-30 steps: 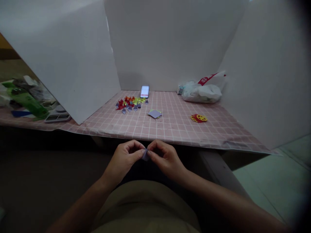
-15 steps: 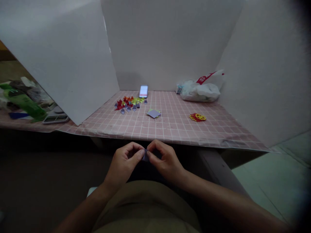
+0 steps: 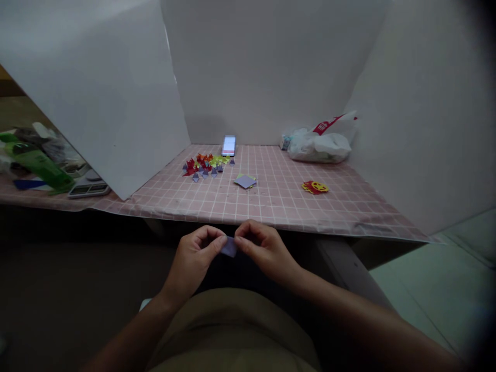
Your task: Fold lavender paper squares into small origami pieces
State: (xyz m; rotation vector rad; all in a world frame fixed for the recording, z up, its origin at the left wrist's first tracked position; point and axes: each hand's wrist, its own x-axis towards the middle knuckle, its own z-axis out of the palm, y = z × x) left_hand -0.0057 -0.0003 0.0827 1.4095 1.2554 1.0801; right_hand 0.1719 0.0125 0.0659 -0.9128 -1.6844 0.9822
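Between my two hands, just below the table's front edge, is a small purple piece of folded paper (image 3: 229,247). My left hand (image 3: 197,256) pinches its left corner between thumb and forefinger. On the other side my right hand (image 3: 263,249) pinches the right edge the same way. Beyond them on the table lies a stack of square paper sheets (image 3: 245,181), purple on top with yellow-green showing beneath. Farther left sits a cluster of small folded paper pieces (image 3: 203,165) in red, orange, yellow and purple.
A lit phone (image 3: 229,145) leans at the back. Red and yellow lacy discs (image 3: 315,187) lie to the right, below a white plastic bag (image 3: 321,144). White panels (image 3: 271,72) enclose the table (image 3: 279,206). Outside the left panel are a scale (image 3: 89,189) and a green bottle (image 3: 42,168).
My fingertips have moved slightly apart, and more of the purple paper now shows between them, looking flatter. Things on the table have stayed put.
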